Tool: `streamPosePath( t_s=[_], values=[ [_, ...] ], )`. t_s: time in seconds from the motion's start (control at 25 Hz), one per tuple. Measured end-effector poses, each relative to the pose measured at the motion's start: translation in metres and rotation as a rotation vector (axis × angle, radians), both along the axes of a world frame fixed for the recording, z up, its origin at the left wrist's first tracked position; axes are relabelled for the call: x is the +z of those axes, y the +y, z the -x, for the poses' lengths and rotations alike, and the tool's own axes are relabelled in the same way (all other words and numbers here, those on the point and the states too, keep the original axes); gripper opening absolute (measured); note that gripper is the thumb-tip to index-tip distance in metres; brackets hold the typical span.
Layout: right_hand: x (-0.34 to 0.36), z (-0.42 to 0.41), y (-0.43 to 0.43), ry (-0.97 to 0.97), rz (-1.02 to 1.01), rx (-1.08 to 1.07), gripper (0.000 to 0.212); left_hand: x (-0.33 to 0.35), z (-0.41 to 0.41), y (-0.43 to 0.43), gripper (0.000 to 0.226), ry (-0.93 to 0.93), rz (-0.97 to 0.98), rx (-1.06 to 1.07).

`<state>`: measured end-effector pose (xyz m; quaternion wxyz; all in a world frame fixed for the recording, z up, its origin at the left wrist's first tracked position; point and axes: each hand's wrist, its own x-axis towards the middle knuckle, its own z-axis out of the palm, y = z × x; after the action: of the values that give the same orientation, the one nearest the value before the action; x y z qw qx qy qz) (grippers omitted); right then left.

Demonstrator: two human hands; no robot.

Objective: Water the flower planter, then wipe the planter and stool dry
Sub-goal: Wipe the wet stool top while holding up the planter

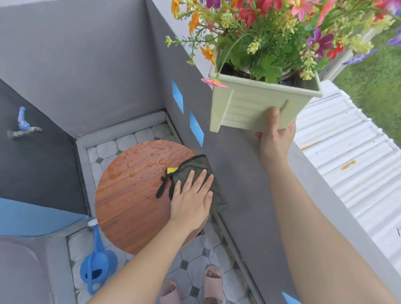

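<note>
1. Head view, looking down: a round wooden stool (132, 194) stands on a tiled floor in a corner between grey walls. Beads and small pools of water lie on its far and left parts.
2. The left hand (191, 195) lies flat on a dark green cloth (194, 166) at the stool's right edge. Its fingers are straight and slightly spread, and the palm presses down.
3. The right hand (275, 137) holds a pale green square planter (248, 108) in the air, above and to the right of the stool. The thumb lies on the front face and the fingers are tucked under the base. Bright flowers (271, 20) fill it.
4. A blue watering can (97, 267) stands on the floor just beside the stool's near-left edge.
5. The step in hand looks like drying the stool top while the planter is lifted clear. A flat palm and overlapping strokes from the right edge toward the wet far-left side should work best, carried right to the rim.
6. The planter is best held level — a tilt could drop soil or drips onto wiped wood. Its underside probably wants a wipe before it goes back down.
</note>
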<state>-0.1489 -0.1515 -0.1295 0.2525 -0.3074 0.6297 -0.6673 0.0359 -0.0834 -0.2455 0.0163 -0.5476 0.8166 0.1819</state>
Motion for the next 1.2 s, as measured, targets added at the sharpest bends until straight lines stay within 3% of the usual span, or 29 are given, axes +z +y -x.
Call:
streamPosePath(
  t_s=[0.28,0.44,0.64,0.72,0.8,0.88,0.92,1.2],
  values=[
    [-0.005,0.003,-0.004,-0.015,0.017,-0.006,0.039,-0.007,-0.003,-0.06,0.05,0.007,-0.005,0.26],
    [-0.01,0.005,-0.005,-0.015,0.02,0.0,0.05,-0.008,-0.021,-0.083,0.051,0.029,-0.008,0.478],
    [-0.01,0.006,-0.006,-0.005,0.031,0.001,0.055,0.008,-0.025,-0.094,0.054,-0.016,-0.184,0.636],
    [-0.011,0.007,-0.006,-0.007,0.028,0.007,0.053,0.02,-0.037,-0.1,0.054,-0.061,-0.016,0.487],
    [-0.011,0.007,-0.005,-0.013,0.028,0.012,0.053,0.021,-0.064,-0.106,0.052,-0.002,0.151,0.076],
    [-0.011,0.006,-0.005,-0.011,0.024,0.012,0.053,0.014,-0.095,-0.113,0.056,-0.017,0.058,-0.259],
    [-0.011,0.006,-0.005,-0.01,0.019,0.008,0.053,0.009,-0.106,-0.116,0.057,-0.056,0.005,-0.283],
    [-0.007,0.005,-0.005,-0.02,0.018,0.007,0.048,-0.004,-0.125,-0.102,0.053,-0.077,-0.013,0.308]
  ],
)
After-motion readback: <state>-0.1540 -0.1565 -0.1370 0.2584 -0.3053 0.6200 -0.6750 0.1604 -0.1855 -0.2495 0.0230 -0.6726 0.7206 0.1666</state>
